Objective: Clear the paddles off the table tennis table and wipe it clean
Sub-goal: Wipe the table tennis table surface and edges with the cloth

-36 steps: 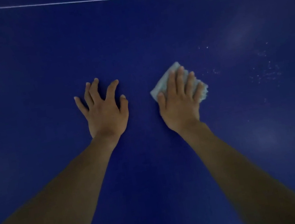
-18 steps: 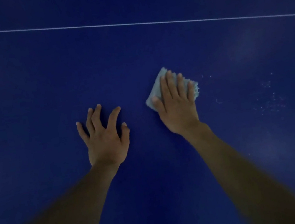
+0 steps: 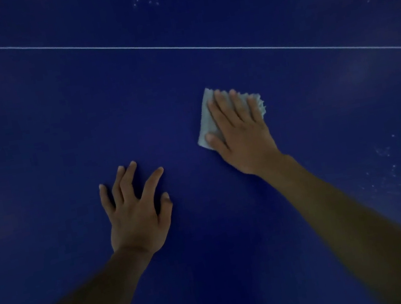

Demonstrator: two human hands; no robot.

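My right hand (image 3: pixel 243 134) lies flat on a pale, folded cloth (image 3: pixel 205 121). The fingers are straight and close together, and the thumb is set out to the side on the cloth's near corner, pressing it down onto the dark blue desk (image 3: pixel 57 128). The cloth sits under my fingers and the front of my palm. Its left edge and far corner show beyond my index finger, and a ragged edge peeks out past my little finger. My left hand (image 3: pixel 135 213) is nearer to me and off to the left, apart from the cloth. It rests palm down on the bare desk with the fingers spread wide, holding nothing. Both forearms reach in from the bottom of the view. Beyond both hands a thin white line (image 3: pixel 176 47) crosses the desk, slanting from the upper left down toward the right. Pale specks (image 3: pixel 388 173) dot the surface to the right of my right forearm, well apart from the cloth. More of them are scattered on the far side of the line, near the top edge. The light is dim.
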